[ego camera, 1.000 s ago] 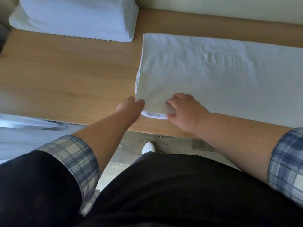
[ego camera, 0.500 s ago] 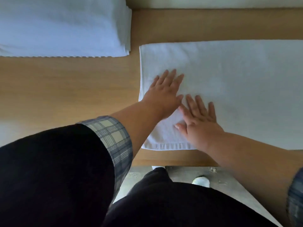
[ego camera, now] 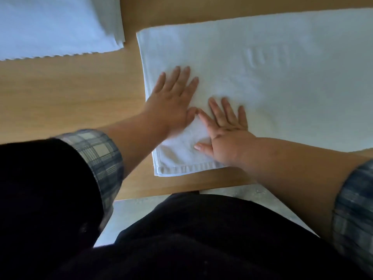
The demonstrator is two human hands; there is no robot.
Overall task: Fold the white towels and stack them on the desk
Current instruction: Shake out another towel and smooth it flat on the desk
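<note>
Nearest the camera, dark clothing and 2 plaid cuffs [ego camera: 101,156] fill the lower view, and a strip of grey floor [ego camera: 129,217] shows below the worktop [ego camera: 66,98] edge. Just beyond that edge lies the white towel [ego camera: 262,83], already doubled, its hemmed layered corner at 6 o'clock from the hands. The right hand [ego camera: 226,134] rests flat near that corner with fingers spread, its grip released, holding nothing and only pressing the cloth. The left hand [ego camera: 173,98] lies at about 10 o'clock from it, palm down, grip likewise released, thumb nearly touching the right index finger. The towel's long axis runs toward 3 o'clock, away from both hands, so most of the cloth lies right of the right hand, which is the nearer one for any sweep or next fold along that length. The far right end is cut off by the frame, so its length cannot be judged. An embossed mark [ego camera: 268,55] shows at 1 o'clock, too faint to read. Farther, at 11 o'clock, sits the stack of folded towels [ego camera: 56,23], well apart and partly out of frame.
</note>
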